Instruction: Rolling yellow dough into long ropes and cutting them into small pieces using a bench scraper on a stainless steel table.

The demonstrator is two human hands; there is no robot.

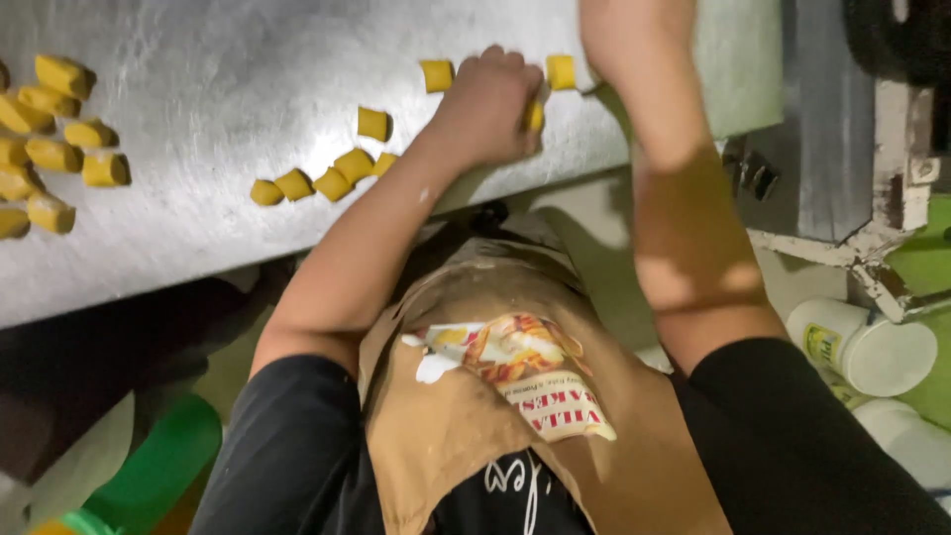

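My left hand [487,104] is a closed fist on the steel table [198,238], and a small yellow dough piece [535,117] sticks out at its right side. My right hand [634,30] reaches over the table's right end; its fingers are cut off by the top of the frame. Another yellow piece [561,71] lies just left of that hand, and one more [436,75] lies left of the fist. A short row of yellow pieces [317,180] runs beside my left forearm, with a single piece [374,123] above it.
A heap of several yellow pieces [54,139] lies at the table's far left. A grey metal machine frame [842,149] stands to the right, with white plastic jars [872,347] below it. A green object [158,466] sits low on the left. I wear a brown apron [456,416].
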